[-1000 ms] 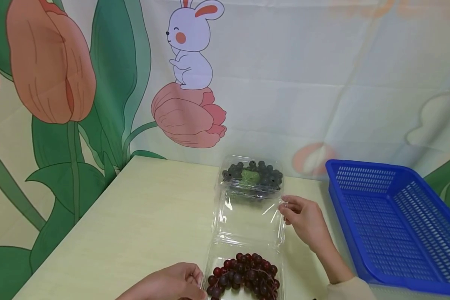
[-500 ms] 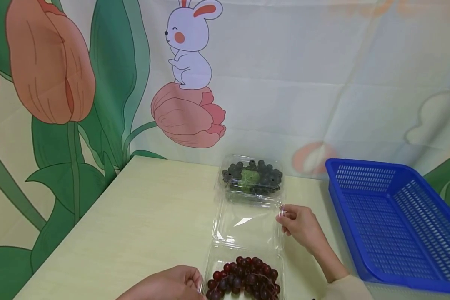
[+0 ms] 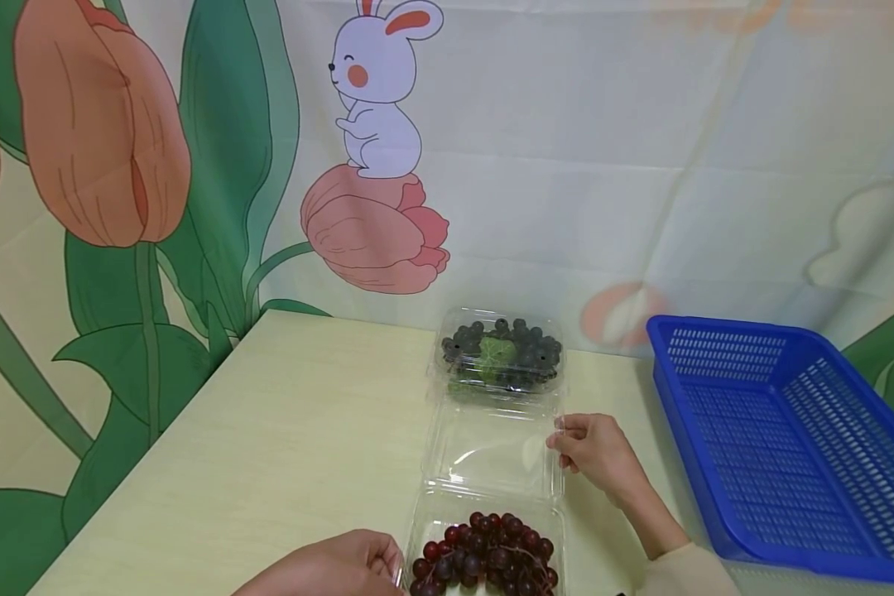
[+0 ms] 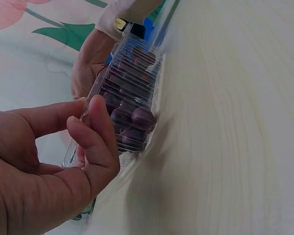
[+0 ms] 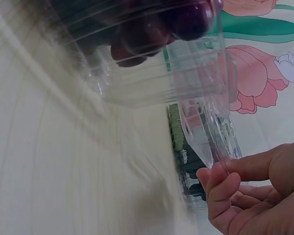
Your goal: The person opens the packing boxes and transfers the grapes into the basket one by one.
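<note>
A clear plastic clamshell container (image 3: 426, 517) stands unfolded near the table's front, holding a bunch of dark red grapes (image 3: 486, 548). Its lid (image 3: 484, 434) leans back from the hinge, away from me. My left hand (image 3: 335, 564) pinches the left rim of the container between thumb and fingers; the left wrist view shows the ribbed side wall with grapes (image 4: 142, 118) behind it. On the other side, my right hand (image 3: 603, 455) pinches the lid's right edge, and the right wrist view has those fingertips (image 5: 220, 171) on the thin plastic.
Just behind the lid sits a closed clear clamshell (image 3: 559, 319) with dark grapes and a green leaf (image 3: 496, 354) inside. A blue perforated basket (image 3: 674, 430) stands at the right. A printed curtain (image 3: 536, 165) hangs behind the table (image 3: 305, 414).
My right hand has come slightly nearer to me with the lid's edge, and the lid has shifted with it. My left hand stays at the rim.
</note>
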Demonstrator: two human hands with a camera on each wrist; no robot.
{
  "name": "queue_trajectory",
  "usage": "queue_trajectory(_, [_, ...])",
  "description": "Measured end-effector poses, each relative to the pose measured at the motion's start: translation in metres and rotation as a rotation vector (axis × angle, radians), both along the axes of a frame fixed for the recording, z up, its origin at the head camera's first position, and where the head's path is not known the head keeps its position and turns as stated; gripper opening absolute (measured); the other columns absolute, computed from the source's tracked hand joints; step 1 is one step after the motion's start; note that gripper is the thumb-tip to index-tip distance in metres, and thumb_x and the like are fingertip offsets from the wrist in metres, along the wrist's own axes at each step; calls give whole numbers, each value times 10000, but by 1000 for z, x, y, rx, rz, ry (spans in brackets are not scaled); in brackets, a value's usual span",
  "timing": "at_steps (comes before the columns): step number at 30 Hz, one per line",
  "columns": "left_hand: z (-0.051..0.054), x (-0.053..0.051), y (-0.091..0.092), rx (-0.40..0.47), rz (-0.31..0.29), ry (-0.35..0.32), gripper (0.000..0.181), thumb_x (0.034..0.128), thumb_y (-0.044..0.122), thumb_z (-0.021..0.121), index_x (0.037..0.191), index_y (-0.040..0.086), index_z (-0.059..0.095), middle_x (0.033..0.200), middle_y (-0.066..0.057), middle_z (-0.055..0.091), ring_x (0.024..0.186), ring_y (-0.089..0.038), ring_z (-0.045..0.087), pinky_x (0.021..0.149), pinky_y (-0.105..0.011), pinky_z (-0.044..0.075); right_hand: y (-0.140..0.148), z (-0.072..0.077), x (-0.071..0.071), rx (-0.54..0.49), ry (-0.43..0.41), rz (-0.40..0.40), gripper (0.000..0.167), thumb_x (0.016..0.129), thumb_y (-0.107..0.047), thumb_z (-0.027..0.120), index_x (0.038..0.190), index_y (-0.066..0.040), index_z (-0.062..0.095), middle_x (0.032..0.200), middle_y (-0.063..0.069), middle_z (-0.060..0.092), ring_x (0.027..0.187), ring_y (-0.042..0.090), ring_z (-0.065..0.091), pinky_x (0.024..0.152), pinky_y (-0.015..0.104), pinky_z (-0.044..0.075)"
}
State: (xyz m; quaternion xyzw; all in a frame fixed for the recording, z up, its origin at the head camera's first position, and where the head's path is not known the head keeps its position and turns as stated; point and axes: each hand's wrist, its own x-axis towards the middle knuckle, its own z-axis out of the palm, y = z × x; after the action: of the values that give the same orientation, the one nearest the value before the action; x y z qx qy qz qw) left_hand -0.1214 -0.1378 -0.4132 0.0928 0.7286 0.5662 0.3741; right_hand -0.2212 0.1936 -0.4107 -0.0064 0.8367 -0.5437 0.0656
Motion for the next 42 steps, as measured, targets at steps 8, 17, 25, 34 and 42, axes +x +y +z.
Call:
queue_trajectory(8, [0,2,1,-20,7,-4,141,921,-9,655,867,70,551,683,22,476,586,-60,398,541,-164,310,2,-5,-3,-16,-41,-5,354,987,27,619,1294,198,575,942,194,727,647,156,582,590,285,503])
queue_trajectory(17, [1,3,1,-21,22,-17,143,925,-19,652,873,64,548,689,16,479,587,-63,400,545,-169,319,2,-10,-2,-29,-51,-10,273,978,54,601,1208,199,623,847,165,718,606,146,583,547,251,475])
queue_trajectory(25, [0,2,0,-8,17,-11,140,925,-17,655,876,61,550,694,15,484,590,-61,405,543,-163,322,1,-11,-2,-27,-66,-23,220,971,48,618,1140,183,656,726,135,676,571,137,575,523,245,455])
queue_trajectory(34, [0,2,-1,5,12,-7,147,918,-16,660,871,66,546,694,14,488,595,-61,408,547,-162,324,1,-15,-3,-10,-86,-13,208,975,29,627,1122,166,678,656,112,639,547,149,572,501,261,443])
queue_trajectory(42, [2,3,0,1,22,-13,140,908,-11,664,875,64,549,694,14,483,600,-66,409,545,-163,324,1,-16,-2,-2,-102,-18,191,980,17,629,1098,154,691,663,116,645,529,139,571,493,252,431])
